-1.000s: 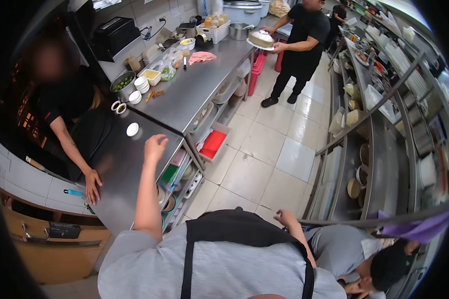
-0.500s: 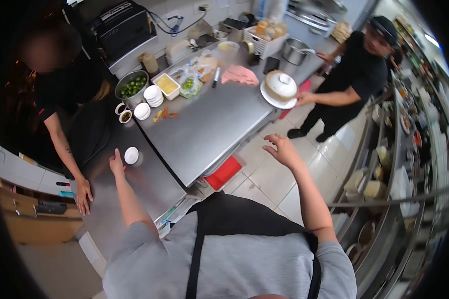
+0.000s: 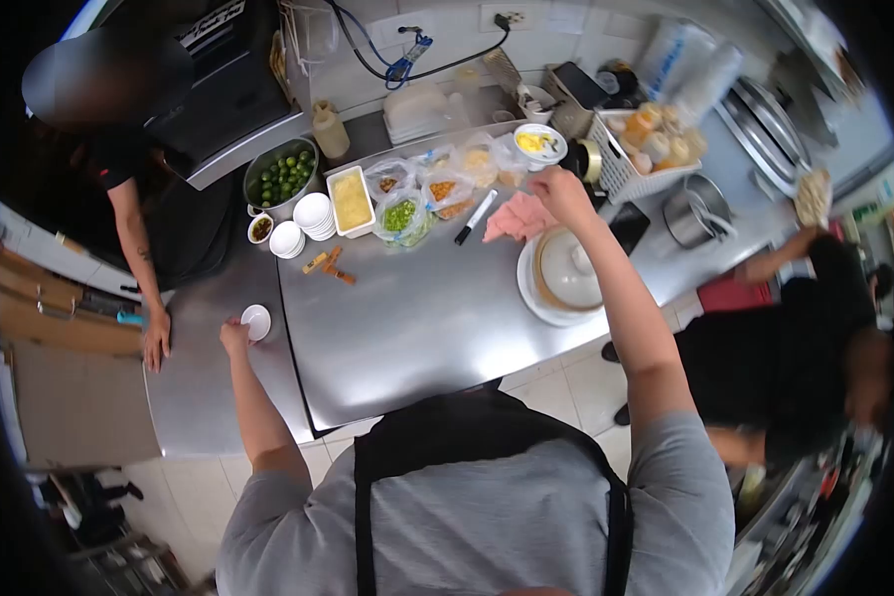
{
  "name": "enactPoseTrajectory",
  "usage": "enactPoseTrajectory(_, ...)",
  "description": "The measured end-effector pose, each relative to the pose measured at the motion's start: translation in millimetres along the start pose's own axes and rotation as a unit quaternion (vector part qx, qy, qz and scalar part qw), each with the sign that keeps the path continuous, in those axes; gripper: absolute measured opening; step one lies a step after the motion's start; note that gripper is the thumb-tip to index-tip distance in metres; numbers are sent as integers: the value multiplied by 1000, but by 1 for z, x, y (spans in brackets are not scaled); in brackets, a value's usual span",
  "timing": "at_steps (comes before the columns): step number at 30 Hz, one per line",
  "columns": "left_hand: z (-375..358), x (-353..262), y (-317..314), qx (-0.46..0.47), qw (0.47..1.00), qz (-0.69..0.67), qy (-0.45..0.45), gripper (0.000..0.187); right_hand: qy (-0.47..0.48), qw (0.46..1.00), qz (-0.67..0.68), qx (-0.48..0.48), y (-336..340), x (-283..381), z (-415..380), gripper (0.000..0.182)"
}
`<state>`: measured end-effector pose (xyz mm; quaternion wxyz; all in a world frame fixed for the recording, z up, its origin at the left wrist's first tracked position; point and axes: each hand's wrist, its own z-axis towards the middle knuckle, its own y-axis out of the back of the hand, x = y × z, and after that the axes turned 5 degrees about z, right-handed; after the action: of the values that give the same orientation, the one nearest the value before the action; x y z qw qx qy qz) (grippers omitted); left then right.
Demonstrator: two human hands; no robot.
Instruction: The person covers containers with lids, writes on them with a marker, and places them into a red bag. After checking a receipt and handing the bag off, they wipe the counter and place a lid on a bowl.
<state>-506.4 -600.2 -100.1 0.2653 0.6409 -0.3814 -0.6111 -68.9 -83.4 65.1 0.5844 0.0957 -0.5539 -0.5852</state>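
Observation:
At the left of the steel counter, my left hand [image 3: 234, 336] pinches the rim of a small white bowl [image 3: 256, 322]. My right hand [image 3: 562, 196] hangs above the counter, just below a white bowl of yellow pieces [image 3: 539, 145]; its fingers are closed together, and what they hold, if anything, is hidden. Under my right forearm a lidded pot [image 3: 566, 270] rests on a white plate [image 3: 532, 298]. A pink cloth [image 3: 515, 217] lies next to the pot, with a marker [image 3: 476, 218] to its left.
A pot of green limes [image 3: 284, 182], stacked white dishes [image 3: 314, 214], a yellow-filled tray [image 3: 351, 199] and bags of chopped food [image 3: 401, 216] line the back. A steel pot [image 3: 695, 211] stands right. One person's hand [image 3: 157, 339] rests on the left counter; another person [image 3: 775, 358] stands at right.
My left hand has closed on the small bowl's rim. My right hand has reached forward over the counter and its fingers have closed. The person at right has let go of the plate.

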Motion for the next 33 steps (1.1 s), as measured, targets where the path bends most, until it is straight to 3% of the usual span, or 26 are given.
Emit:
enactPoseTrajectory(3, -43, -6, 11, -91, 995, 42, 19, 10, 63, 998, -8, 14, -51, -63, 77, 17)
enactPoseTrajectory(5, -77, -24, 14, -100, 992, -72, 30, 10, 169, 983, -44, 48, -94, -87, 112, 12)
enactPoseTrajectory(6, -95, -39, 13, -109, 991, -67, 41, 10, 177, 982, -33, 55, -96, -76, 119, 12)
enactPoseTrajectory(8, -125, -90, 6, -62, 986, -156, -7, 9, 19, 974, -43, 223, -81, -45, 129, 14)
enactPoseTrajectory(12, -174, -203, -17, 67, 966, -249, -33, 12, 21, 958, -135, 254, -113, -72, 148, 18)
enactPoseTrajectory(14, -183, -248, -38, 109, 952, -280, -58, 14, 142, 919, -177, 322, -133, -81, 153, 19)
enactPoseTrajectory(17, -179, -290, -68, 178, 946, -263, -64, 14, 84, 927, -171, 324, -133, -65, 146, 23)
enactPoseTrajectory(18, -197, -326, -63, 180, 941, -282, -42, 14, 87, 925, -172, 327, -130, -62, 146, 23)
enactPoseTrajectory(21, -187, -352, -94, 200, 923, -326, -36, 18, 82, 928, -172, 321, -124, -66, 148, 21)
enactPoseTrajectory(24, -177, -373, -117, 262, 888, -378, -24, 27, 112, 947, -107, 282, -130, -92, 155, 20)
enactPoseTrajectory(26, -167, -381, -139, 302, 866, -399, 6, 35, 55, 965, 25, 257, -119, -93, 160, 20)
enactPoseTrajectory(31, -171, -418, -170, 303, 883, -358, 20, 35, 35, 948, 160, 271, -80, -67, 168, 24)
enactPoseTrajectory(33, -174, -433, -178, 348, 863, -366, -3, 35, 35, 934, 211, 286, -65, -46, 168, 25)
